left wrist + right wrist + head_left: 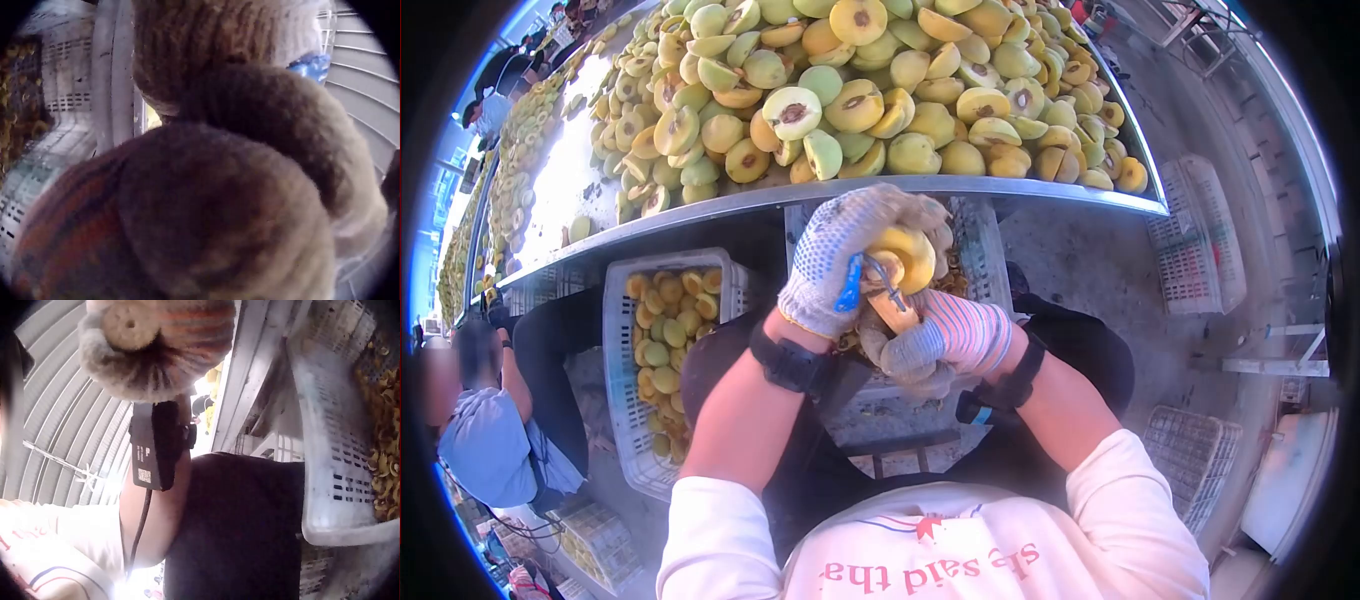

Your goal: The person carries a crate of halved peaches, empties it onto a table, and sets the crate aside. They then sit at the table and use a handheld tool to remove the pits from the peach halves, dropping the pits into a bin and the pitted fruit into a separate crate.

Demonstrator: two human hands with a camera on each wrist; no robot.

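Observation:
In the head view the left hand point(835, 250), in a dotted glove, curls round a yellow fruit half point(914, 262). Below it the right hand point(955, 338), in a striped glove, grips the wooden handle point(895, 313) of a tool whose curved metal part point(884, 272) lies against the fruit. A blue piece point(849, 283) shows at the left glove. The right wrist view has the striped glove point(187, 350) round the handle's round end point(130, 325). Gloved fingers point(225, 206) fill the left wrist view and hide the fruit.
A metal-edged table point(1040, 188) heaped with halved fruit point(855, 105) lies ahead. A white crate point(628, 400) of fruit halves stands at left, another crate point(990, 262) beneath the hands. More crates point(1195, 235) are at right. Another person point(490, 440) sits at far left.

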